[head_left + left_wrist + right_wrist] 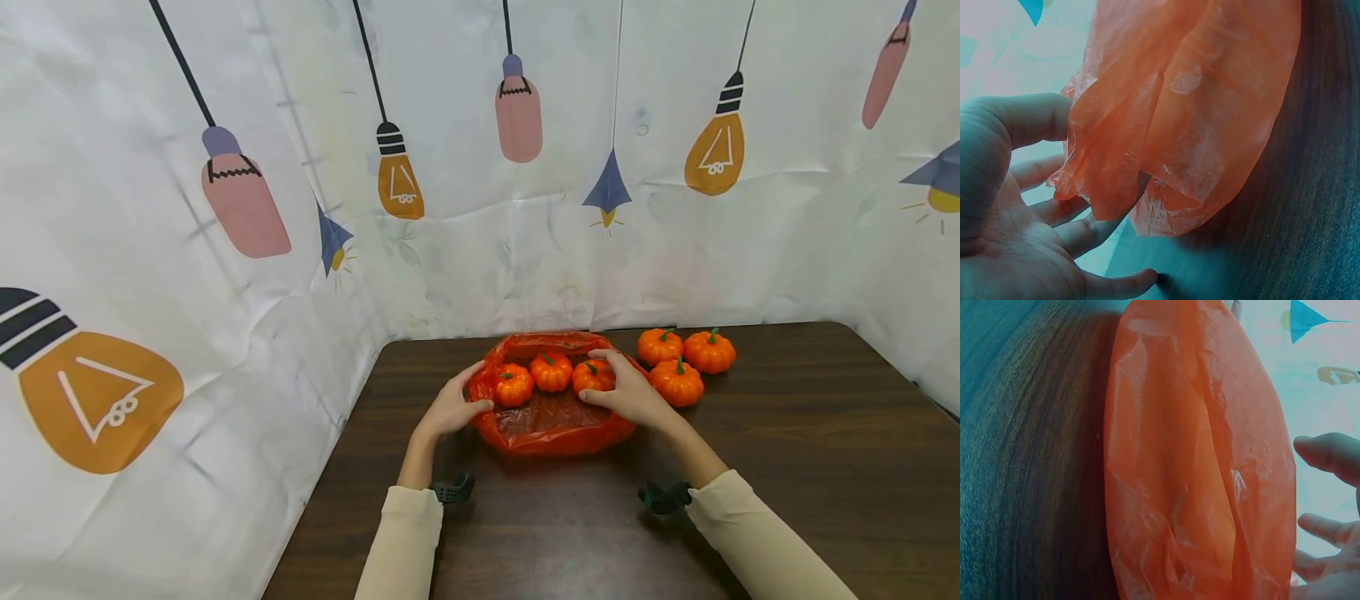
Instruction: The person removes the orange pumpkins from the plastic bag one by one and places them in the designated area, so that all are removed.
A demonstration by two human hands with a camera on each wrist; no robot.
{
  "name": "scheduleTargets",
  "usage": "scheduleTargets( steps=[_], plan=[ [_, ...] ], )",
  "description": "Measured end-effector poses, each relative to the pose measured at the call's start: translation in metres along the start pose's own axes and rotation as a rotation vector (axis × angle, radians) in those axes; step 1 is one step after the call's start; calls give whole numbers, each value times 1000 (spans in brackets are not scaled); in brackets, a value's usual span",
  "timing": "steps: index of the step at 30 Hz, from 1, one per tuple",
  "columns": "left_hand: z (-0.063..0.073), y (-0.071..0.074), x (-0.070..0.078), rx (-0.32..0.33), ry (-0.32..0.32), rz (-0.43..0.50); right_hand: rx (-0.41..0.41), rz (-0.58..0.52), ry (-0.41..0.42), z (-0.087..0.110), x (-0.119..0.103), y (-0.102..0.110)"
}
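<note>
An orange-red plastic bag point(558, 442) lies with its mouth spread wide. Inside it sit three small orange pumpkins: one at the left point(513, 385), a middle pumpkin point(551, 372) and a right pumpkin point(591, 377). My left hand point(452, 404) holds the bag's left rim; in the left wrist view its thumb and several fingers pass behind the crumpled plastic. Over the bag's right side, my right hand point(628, 390) has thumb and fingers spread around the right pumpkin. In the right wrist view its fingers point(1325, 528) stand apart just above the rim, and the bag hides that pumpkin.
Three more pumpkins stand on the dark wooden table point(540, 525) just right of the bag: a back one point(658, 347), a right one point(708, 352) and a front one point(677, 385). A white curtain point(480, 275) printed with lamps encloses the table's back and sides.
</note>
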State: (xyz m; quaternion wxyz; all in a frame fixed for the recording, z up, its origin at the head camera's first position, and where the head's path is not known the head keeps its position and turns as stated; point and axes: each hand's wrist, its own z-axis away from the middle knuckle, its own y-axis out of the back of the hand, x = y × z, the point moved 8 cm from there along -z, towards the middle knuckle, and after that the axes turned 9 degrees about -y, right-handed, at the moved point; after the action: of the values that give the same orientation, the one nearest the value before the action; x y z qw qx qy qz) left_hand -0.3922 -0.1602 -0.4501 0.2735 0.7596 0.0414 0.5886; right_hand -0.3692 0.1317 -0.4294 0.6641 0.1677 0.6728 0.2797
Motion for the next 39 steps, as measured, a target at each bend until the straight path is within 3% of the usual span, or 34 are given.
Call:
scheduleTargets(
  steps=[17,33,36,39],
  plan=[
    [1,0,-3,2,12,-13,-23,139,-62,-10,13,1],
    [-1,-1,-3,1,-11,-29,-34,145,7,-15,28,-7],
    [0,-1,1,-9,2,-33,-37,156,18,-16,29,-9],
    [4,-1,15,-33,3,-34,-46,155,28,-17,29,-10]
  ],
)
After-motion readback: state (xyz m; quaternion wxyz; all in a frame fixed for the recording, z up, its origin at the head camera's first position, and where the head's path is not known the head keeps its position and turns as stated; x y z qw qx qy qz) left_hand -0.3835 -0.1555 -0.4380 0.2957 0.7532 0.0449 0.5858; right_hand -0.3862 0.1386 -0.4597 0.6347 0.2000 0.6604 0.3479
